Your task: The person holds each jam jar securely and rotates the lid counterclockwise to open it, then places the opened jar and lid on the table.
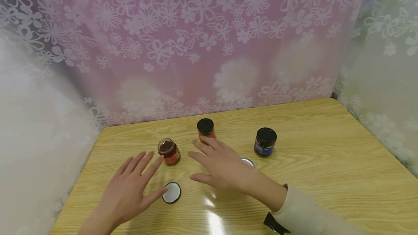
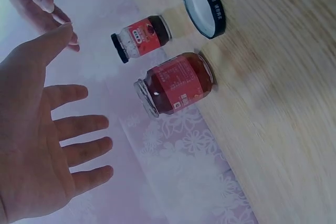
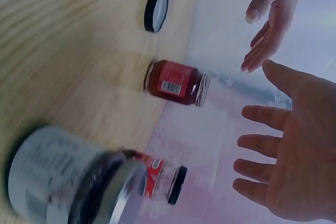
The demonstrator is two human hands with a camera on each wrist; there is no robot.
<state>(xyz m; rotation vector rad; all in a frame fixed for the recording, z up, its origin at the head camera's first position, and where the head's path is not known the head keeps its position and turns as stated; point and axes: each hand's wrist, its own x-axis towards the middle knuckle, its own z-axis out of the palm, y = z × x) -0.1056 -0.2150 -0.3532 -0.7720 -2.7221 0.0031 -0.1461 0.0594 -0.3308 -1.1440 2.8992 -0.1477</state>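
Note:
My left hand is held above the table with fingers spread, near an uncapped glass jar with a red label and dark red contents. Below that jar a black-rimmed lid lies with its white inside up; the left thumb overlaps it in the head view. My right hand hovers palm down, fingers extended, holding nothing. Just beyond its fingers stands a smaller red-labelled jar with a black lid. Mostly hidden behind the right hand is a pale-labelled jar; its silvery top rim shows in the right wrist view.
A blue-labelled jar with a black lid stands to the right. The wood-grain table ends at a pink floral curtain behind, with pale curtains on both sides. Next to the right sleeve is a black strap.

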